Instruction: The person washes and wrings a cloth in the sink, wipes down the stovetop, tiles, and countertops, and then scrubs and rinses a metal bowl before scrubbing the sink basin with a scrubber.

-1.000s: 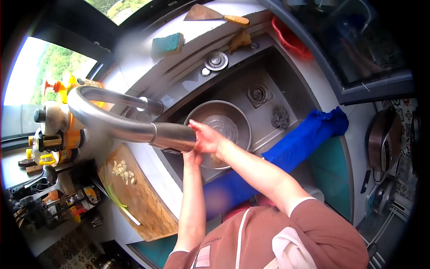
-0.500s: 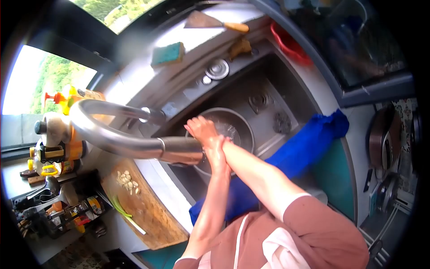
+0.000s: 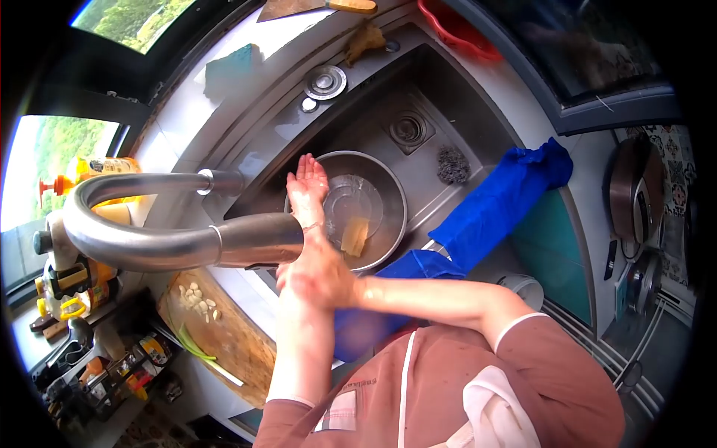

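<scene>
My left hand (image 3: 308, 179) is stretched out palm up at the left rim of a metal basin (image 3: 401, 196), its fingers extended and nothing in it. Its skin looks wet. My right hand (image 3: 321, 275) is wrapped round my left forearm just below the wrist, under the steel faucet (image 3: 258, 239). The faucet's spout partly covers my left wrist. In the basin, water is visible along with a flat tan piece (image 3: 355, 236), whose kind I cannot make out. The basin stands inside the steel sink (image 3: 441, 97).
A steel-wool scourer (image 3: 452, 164) and the drain (image 3: 408, 131) are in the sink. Blue cloth (image 3: 500, 198) lies over its front edge. Garlic cloves (image 3: 198, 299) and a green onion (image 3: 198, 347) are on a wooden board (image 3: 243, 336). A sponge (image 3: 231, 71) and scraper (image 3: 291, 7) lie behind.
My right hand has slid from the left wrist down the forearm toward my body. My left hand has turned palm up. The view has shifted, and the basin's inside shows more.
</scene>
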`<state>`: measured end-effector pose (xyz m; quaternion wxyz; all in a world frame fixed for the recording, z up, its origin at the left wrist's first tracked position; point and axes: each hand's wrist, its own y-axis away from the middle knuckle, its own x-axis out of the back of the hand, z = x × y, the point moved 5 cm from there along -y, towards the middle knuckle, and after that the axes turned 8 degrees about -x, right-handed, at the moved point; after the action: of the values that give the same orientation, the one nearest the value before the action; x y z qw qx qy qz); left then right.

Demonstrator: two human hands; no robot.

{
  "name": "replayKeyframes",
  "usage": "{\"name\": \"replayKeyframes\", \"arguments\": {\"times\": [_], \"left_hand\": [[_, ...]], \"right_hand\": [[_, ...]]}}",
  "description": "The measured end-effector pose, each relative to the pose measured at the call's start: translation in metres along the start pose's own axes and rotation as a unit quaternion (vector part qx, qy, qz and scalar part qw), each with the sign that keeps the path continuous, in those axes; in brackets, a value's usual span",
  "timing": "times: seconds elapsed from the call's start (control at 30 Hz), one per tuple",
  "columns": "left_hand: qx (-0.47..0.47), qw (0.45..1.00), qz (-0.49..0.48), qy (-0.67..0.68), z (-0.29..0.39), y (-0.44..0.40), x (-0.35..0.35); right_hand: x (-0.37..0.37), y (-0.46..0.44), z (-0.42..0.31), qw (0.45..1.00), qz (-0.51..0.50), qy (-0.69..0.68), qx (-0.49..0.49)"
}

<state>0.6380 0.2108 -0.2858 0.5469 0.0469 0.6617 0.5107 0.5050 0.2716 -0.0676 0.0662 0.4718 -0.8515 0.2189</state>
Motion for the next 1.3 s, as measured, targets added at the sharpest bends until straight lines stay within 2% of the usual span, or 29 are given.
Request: {"name": "replayKeyframes", "arguments": {"times": [0.07,0.13,0.2,0.23,0.27,0.3,0.33,0.37,0.4,0.43,0.47,0.5,0.53,0.6,0.63,0.67,0.7,0.77,0.8,0.83,0.87,0.9,0.93,1.0,1.1,1.13,1.2,1.23,1.3], "left_hand": [[-0.016,0.999,0.031,-0.020,-0.005,-0.009,-0.008],[0.019,0.999,0.025,-0.012,-0.011,-0.002,-0.011],[0.064,0.997,-0.032,0.003,-0.014,0.020,-0.018],[0.080,0.994,-0.069,0.002,-0.015,0.030,-0.021],[0.079,0.993,-0.090,0.001,-0.023,0.071,-0.032],[0.097,0.976,-0.186,-0.056,-0.029,0.070,-0.017],[0.115,0.946,-0.281,-0.113,-0.036,0.066,-0.005],[0.131,0.970,-0.158,-0.132,-0.042,0.086,-0.006],[0.185,0.969,-0.148,-0.069,-0.049,0.107,-0.005],[0.154,0.980,-0.117,-0.036,-0.049,0.119,-0.006],[0.121,0.989,-0.088,-0.003,-0.047,0.127,-0.005],[0.037,0.990,-0.092,-0.101,-0.040,0.127,0.003],[0.059,0.983,-0.093,-0.145,-0.042,0.146,-0.001],[0.101,0.964,-0.094,-0.227,-0.046,0.205,-0.028],[0.066,0.963,-0.067,-0.251,-0.051,0.228,-0.030],[0.031,0.960,-0.038,-0.276,-0.057,0.244,-0.026],[0.004,0.958,-0.016,-0.287,-0.058,0.246,-0.015],[0.036,0.965,0.001,-0.258,-0.049,0.226,-0.010],[0.052,0.969,0.004,-0.242,-0.043,0.209,-0.011],[0.008,0.970,-0.017,-0.243,-0.028,0.191,-0.015],[-0.039,0.987,0.076,-0.138,0.000,0.129,0.028],[-0.116,0.981,-0.001,-0.156,0.027,0.091,0.037],[-0.159,0.962,0.012,-0.223,0.026,0.099,0.025],[-0.143,0.964,-0.051,-0.218,0.021,0.083,0.033],[-0.120,0.974,-0.044,-0.185,-0.005,0.104,0.025],[-0.064,0.975,0.043,-0.210,-0.016,0.118,0.029],[-0.067,0.941,-0.008,-0.332,-0.050,0.181,0.000],[-0.050,0.956,-0.027,-0.288,-0.067,0.204,-0.011],[-0.041,0.969,-0.004,-0.245,-0.044,0.162,0.023]], "right_hand": [[-0.002,0.006,-0.034,0.995,-0.051,-0.082,0.033],[0.006,-0.001,-0.035,0.991,-0.054,-0.052,0.109],[0.010,-0.016,0.004,0.981,-0.067,-0.008,0.183],[0.004,-0.024,0.051,0.980,-0.033,0.074,0.181],[0.001,-0.037,0.080,0.989,-0.005,0.095,0.112],[-0.002,-0.049,0.109,0.993,0.018,0.114,0.040],[-0.001,-0.064,0.130,0.992,0.037,0.070,-0.093],[-0.006,-0.071,0.149,0.972,0.053,0.023,-0.229],[-0.012,-0.074,0.166,0.931,0.066,-0.026,-0.358],[-0.025,-0.077,0.192,0.874,0.117,-0.140,-0.451],[-0.044,-0.074,0.221,0.793,0.164,-0.251,-0.530],[-0.059,-0.070,0.240,0.752,0.168,-0.278,-0.574],[-0.063,-0.068,0.248,0.751,0.174,-0.247,-0.587],[-0.069,-0.069,0.252,0.770,0.199,-0.178,-0.579],[-0.066,-0.075,0.248,0.825,0.216,-0.015,-0.522],[-0.065,-0.078,0.238,0.852,0.228,0.147,-0.447],[-0.056,-0.083,0.204,0.861,0.092,0.193,-0.461],[-0.091,-0.082,0.184,0.889,-0.092,0.375,-0.246],[-0.109,-0.079,0.176,0.865,-0.177,0.454,-0.122],[-0.110,-0.070,0.161,0.859,-0.188,0.473,-0.051],[-0.111,-0.062,0.153,0.853,-0.198,0.482,-0.004],[-0.109,-0.059,0.151,0.846,-0.218,0.486,0.010],[-0.105,-0.057,0.153,0.840,-0.240,0.487,0.002],[-0.098,-0.062,0.165,0.830,-0.279,0.482,-0.039],[-0.081,-0.064,0.179,0.802,-0.296,0.513,-0.083],[-0.080,-0.060,0.180,0.786,-0.274,0.549,-0.079],[-0.066,-0.057,0.175,0.774,-0.254,0.577,-0.056],[-0.067,-0.056,0.178,0.797,-0.233,0.555,-0.046],[-0.087,-0.052,0.190,0.873,-0.204,0.395,-0.200]]}}
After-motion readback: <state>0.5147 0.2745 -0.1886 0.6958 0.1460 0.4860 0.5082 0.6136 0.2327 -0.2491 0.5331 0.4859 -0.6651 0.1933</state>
